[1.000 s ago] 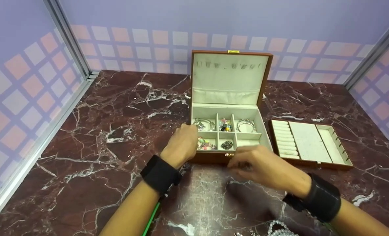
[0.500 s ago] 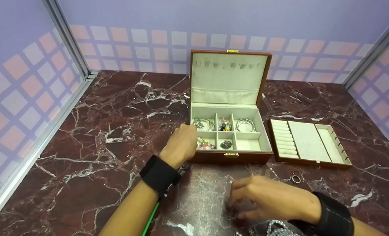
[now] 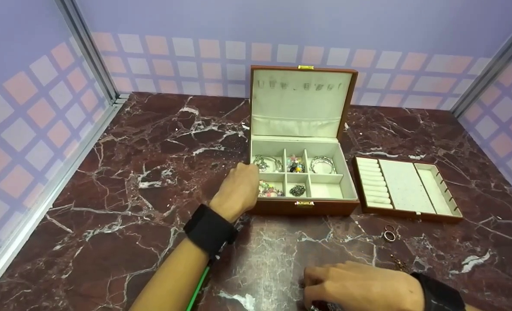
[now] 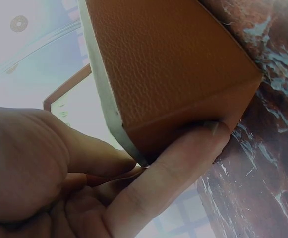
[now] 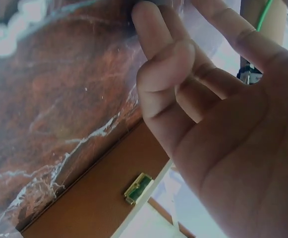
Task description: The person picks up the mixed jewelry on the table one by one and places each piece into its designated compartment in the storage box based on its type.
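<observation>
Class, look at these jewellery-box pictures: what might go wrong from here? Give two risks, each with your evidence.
1. The right hand is low over the tabletop, close to a small gold-coloured piece, with the rings lying loose beyond it, so a sideways sweep might scatter them.
2. The left hand grips a front corner of the jewellery box; a careless tug could shift it and jumble the jewellery in its open compartments.

On the surface (image 3: 131,216), the jewelry box (image 3: 329,209), a bracelet (image 3: 313,166) inside, stands right of the left hand (image 3: 236,190), touching it, and ahead-left of the right hand (image 3: 364,286). The ring tray (image 3: 405,185) lies ahead-right of that hand, with a ring (image 3: 385,236) between them.
</observation>
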